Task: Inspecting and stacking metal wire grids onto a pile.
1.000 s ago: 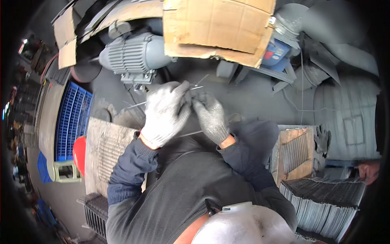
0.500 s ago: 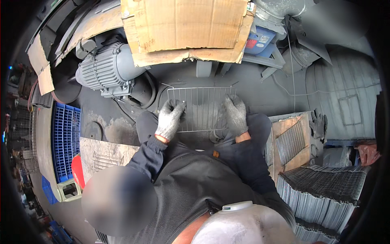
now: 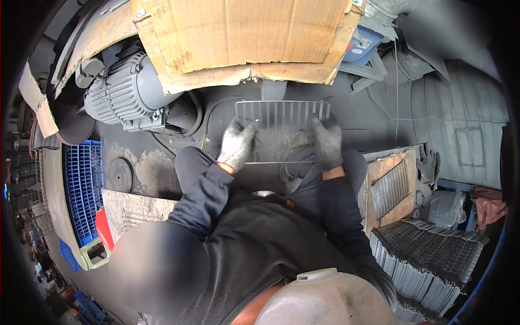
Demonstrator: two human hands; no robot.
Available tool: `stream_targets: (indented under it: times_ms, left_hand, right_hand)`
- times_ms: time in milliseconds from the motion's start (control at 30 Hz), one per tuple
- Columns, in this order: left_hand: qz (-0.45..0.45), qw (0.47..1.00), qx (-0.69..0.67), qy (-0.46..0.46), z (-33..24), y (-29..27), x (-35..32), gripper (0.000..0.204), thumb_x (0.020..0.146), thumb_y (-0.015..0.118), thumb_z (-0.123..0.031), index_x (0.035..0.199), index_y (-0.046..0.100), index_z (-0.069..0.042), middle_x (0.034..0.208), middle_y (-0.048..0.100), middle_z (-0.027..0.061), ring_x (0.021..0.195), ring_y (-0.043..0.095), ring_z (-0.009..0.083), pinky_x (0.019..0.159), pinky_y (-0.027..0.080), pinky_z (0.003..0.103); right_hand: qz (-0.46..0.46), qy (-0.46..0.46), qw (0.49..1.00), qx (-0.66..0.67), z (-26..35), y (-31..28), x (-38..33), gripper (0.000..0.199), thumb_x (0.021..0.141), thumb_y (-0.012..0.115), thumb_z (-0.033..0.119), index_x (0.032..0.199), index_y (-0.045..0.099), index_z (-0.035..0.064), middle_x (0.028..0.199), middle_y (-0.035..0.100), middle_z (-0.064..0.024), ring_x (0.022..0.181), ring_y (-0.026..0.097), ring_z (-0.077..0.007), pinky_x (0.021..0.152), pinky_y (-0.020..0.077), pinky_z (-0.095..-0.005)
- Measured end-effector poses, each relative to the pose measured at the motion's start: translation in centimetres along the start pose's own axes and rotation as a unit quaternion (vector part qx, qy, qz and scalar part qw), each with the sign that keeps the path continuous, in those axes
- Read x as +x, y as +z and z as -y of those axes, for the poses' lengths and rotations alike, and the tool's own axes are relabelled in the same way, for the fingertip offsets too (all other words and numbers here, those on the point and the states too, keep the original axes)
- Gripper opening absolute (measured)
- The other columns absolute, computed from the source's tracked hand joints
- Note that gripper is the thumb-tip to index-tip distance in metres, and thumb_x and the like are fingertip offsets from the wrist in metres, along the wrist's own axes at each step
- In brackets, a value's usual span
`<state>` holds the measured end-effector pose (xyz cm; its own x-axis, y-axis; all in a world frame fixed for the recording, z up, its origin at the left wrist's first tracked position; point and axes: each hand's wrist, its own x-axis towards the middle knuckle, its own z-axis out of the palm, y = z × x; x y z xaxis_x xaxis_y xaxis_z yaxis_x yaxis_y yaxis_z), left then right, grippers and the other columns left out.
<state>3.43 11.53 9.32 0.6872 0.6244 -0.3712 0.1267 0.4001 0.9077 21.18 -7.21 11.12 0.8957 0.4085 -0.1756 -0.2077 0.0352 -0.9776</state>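
A rectangular metal wire grille [image 3: 281,116] lies flat across my knees, over the dark machine bed. In its grey work glove, my left hand [image 3: 236,145] grips the grille's left edge. My right hand [image 3: 325,142], gloved the same, grips the right edge. Both dark sleeves come up from the lower middle of the picture. The near part of the grille is blurred by motion and partly hidden by my hands.
A grey electric motor [image 3: 130,97] sits at the upper left under a sheet of cardboard [image 3: 244,38]. A blue plastic crate [image 3: 81,189] stands at the left. Stacks of wire grilles [image 3: 428,260] and a wooden board [image 3: 392,187] with more grilles are at the right.
One second ago both hands worked close together on thin wires. They have since spread apart and now hold the wire grille flat by its two side edges.
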Motion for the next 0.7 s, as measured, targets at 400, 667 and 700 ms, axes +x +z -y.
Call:
stream_targets:
  times_ms: [400,667,700]
  left_hand:
    - [0.041,0.999,0.006,0.009,1.6,1.8,0.7,0.013,0.107,0.069,-0.016,0.112,0.065,-0.004,0.088,0.073,0.0060,0.069,0.068,0.0152,0.063,0.053,0.029]
    - [-0.024,0.989,-0.124,-0.075,-1.1,-5.5,-1.5,0.013,0.106,0.070,-0.012,0.105,0.060,-0.004,0.086,0.072,0.0083,0.068,0.069,0.0159,0.061,0.055,0.030]
    - [-0.004,0.991,-0.119,-0.063,-1.5,-4.5,-1.3,0.013,0.106,0.070,-0.013,0.105,0.061,-0.004,0.086,0.072,0.0085,0.068,0.069,0.0160,0.061,0.055,0.030]
  right_hand:
    - [-0.029,0.031,0.998,-0.035,3.2,-1.5,-0.6,0.015,0.102,0.070,0.008,0.116,0.069,0.0008,0.093,0.069,-0.0023,0.074,0.063,-0.0105,0.064,0.0520,-0.0288]
    - [0.013,0.076,0.996,-0.040,-0.4,5.8,-0.9,0.016,0.101,0.072,0.006,0.116,0.070,0.0027,0.092,0.070,-0.0015,0.072,0.062,-0.0100,0.062,0.0511,-0.0290]
    - [0.015,0.077,0.996,-0.040,-0.3,5.0,-0.7,0.016,0.101,0.072,0.006,0.116,0.070,0.0027,0.092,0.070,-0.0015,0.072,0.062,-0.0100,0.062,0.0511,-0.0290]
